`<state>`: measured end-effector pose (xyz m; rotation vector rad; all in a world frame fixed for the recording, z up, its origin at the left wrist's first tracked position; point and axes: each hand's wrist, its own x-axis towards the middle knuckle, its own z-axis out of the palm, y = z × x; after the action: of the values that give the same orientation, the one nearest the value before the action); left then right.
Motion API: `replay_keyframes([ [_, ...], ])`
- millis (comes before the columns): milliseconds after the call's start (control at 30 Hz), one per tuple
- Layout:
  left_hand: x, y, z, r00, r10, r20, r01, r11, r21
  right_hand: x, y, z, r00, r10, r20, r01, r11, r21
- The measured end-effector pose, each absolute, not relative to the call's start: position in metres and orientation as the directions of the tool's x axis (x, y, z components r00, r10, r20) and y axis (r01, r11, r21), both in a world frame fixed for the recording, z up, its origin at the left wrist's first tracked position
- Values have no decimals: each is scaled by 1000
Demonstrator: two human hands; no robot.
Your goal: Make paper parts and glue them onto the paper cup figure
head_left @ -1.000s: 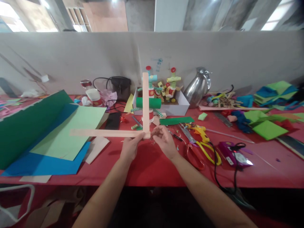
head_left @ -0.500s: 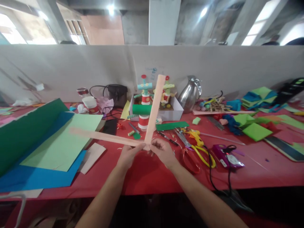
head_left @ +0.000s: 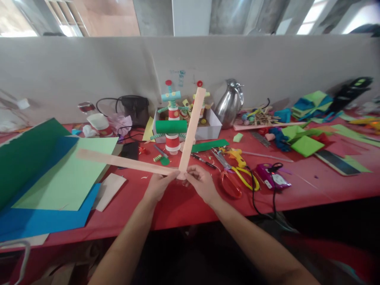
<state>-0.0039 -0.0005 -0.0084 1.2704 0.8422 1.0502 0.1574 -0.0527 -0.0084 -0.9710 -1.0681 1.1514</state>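
Two long peach paper strips meet at one end and overlap there. One paper strip [head_left: 192, 130] rises upright, and the other strip [head_left: 127, 162] stretches out to the left, its far end blurred. At the overlap, my left hand [head_left: 158, 185] pinches the paper with its thumb on top. Close beside it, my right hand [head_left: 202, 184] pinches the same corner, fingers curled; some fingertips are hidden behind the paper. Just beyond the strips stands a paper-cup figure [head_left: 173, 143] with a green tube [head_left: 170, 126] and springy folded arms.
Green, blue and pale green sheets [head_left: 68, 178] lie at left. To the right are scissors [head_left: 231, 184], a yellow glue gun [head_left: 238, 156], a purple box [head_left: 272, 177] with a black cord, and a phone [head_left: 338, 162]. A white box [head_left: 212, 128] and steel jug [head_left: 230, 105] stand behind.
The camera has tilted down and turned a little to the right, so the table scene sits higher and further left. Both hands keep their pinch on the strips, whose arrangement looks almost the same.
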Motion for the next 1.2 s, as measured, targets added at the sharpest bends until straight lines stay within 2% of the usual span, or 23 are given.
replay_keyframes([
  [167, -9, -1, 1, 424, 905, -18, -71, 53, 996, 157, -61, -10, 81, 991, 108, -167, 120, -979],
  [267, -14, -1, 4, 472, 877, -94, 48, 82, 996, 167, -73, -9, 234, 965, 121, 48, 113, -992],
  [333, -19, -3, 3, 446, 884, -142, 129, 94, 987, 186, -84, -6, 298, 927, 228, 280, 144, -949],
  [433, -24, -7, 0, 403, 897, -183, 219, 99, 971, 233, -99, 2, 282, 845, 454, 671, 164, -723],
  [533, -25, -8, -2, 403, 898, -176, 278, 64, 958, 287, -108, 8, 297, 764, 572, 910, -45, -412],
  [633, -21, -7, 0, 399, 907, -137, 322, 1, 947, 320, -104, 10, 355, 767, 534, 932, -250, -262],
  [733, -16, -7, 1, 391, 919, -58, 311, -72, 948, 326, -81, 11, 389, 846, 365, 919, -324, -227],
  [833, -12, -10, 2, 383, 924, -11, 254, -93, 963, 326, -50, 11, 471, 865, 174, 863, -411, -295],
  [967, -9, -13, -2, 410, 912, 3, 250, -116, 961, 341, -21, 9, 507, 860, 53, 806, -452, -382],
  [1100, -4, -11, -10, 432, 898, 86, 281, -224, 933, 358, -12, 8, 532, 846, 35, 747, -450, -489],
  [1200, -5, -15, -11, 367, 911, 185, 236, -284, 929, 363, -16, 10, 617, 778, 119, 688, -459, -562],
])
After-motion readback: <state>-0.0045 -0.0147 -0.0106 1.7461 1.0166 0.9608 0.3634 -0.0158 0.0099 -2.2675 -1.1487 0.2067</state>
